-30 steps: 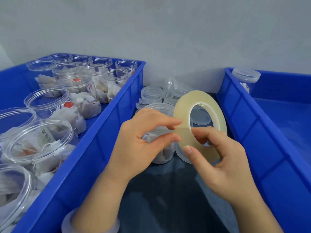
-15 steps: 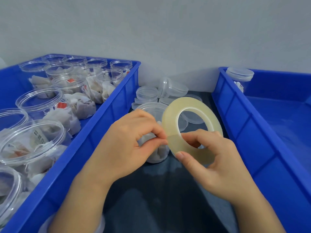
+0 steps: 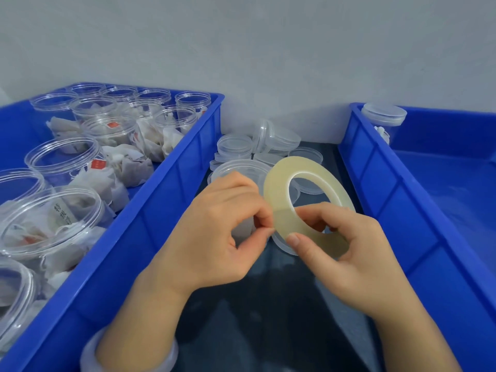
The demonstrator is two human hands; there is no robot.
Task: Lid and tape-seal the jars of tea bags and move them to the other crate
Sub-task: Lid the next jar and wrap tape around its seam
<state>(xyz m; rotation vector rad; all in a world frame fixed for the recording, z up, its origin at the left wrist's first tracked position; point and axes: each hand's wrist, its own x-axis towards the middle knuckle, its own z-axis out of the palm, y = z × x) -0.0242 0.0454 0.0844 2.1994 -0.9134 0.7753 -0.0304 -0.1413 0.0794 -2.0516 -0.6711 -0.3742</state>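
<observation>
The right hand holds the tape roll tilted above the dark tabletop, thumb on its near face and fingers curled through the hole, so its grip is closed on the ring. The left hand pinches the roll's outer edge in a narrow grip of thumb and forefinger. Behind it stands a lidded jar, with loose lids beyond. Open jars fill the left crate. A capped jar sits in the right crate. A grey wall backs everything.
</observation>
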